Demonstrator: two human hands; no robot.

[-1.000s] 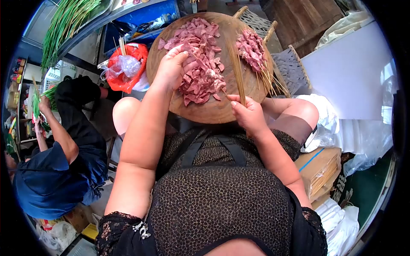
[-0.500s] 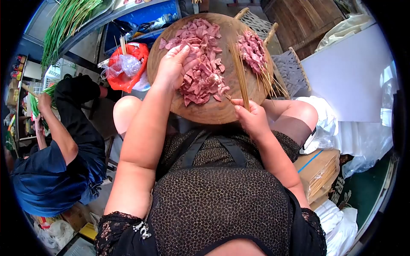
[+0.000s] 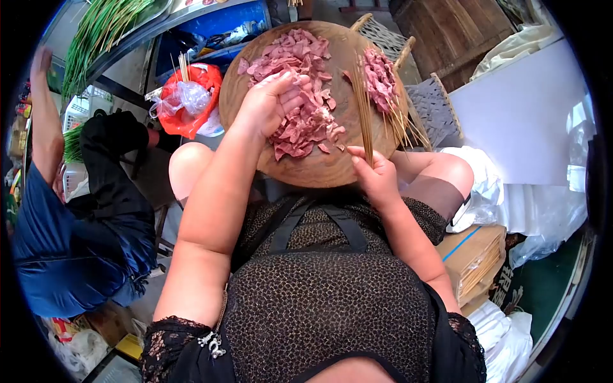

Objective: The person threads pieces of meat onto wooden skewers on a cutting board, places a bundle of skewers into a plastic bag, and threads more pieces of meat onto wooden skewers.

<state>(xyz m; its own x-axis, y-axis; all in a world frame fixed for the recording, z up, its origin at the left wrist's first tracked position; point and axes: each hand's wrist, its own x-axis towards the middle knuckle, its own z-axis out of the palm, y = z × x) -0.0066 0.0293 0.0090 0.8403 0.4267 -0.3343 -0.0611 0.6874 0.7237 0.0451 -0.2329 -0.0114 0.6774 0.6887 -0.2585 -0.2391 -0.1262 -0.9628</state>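
A bundle of thin bamboo skewers (image 3: 364,118) stands up from my right hand (image 3: 377,177), whose fingers are wrapped round its lower end. My left hand (image 3: 271,105) is at the pile of sliced raw meat (image 3: 300,127), fingers curled and thumb bent over; whatever is in it is hidden. The pile spreads over the left half of a round wooden chopping block (image 3: 300,172). To the right of the bundle lie several skewers threaded with meat (image 3: 381,80), bare ends toward me. A small dark red bit (image 3: 347,75) shows beside the upper skewers.
A red plastic bag (image 3: 211,105) with a clear bag and skewers stands left of the block. Woven-seat chair parts (image 3: 434,105) and a white panel (image 3: 517,115) are at right. A co-worker in blue (image 3: 70,249) sits at left, near green stalks (image 3: 105,35).
My left hand has moved slightly right and down over the meat. The small piece near my right fingertips no longer shows there. The co-worker has raised an arm.
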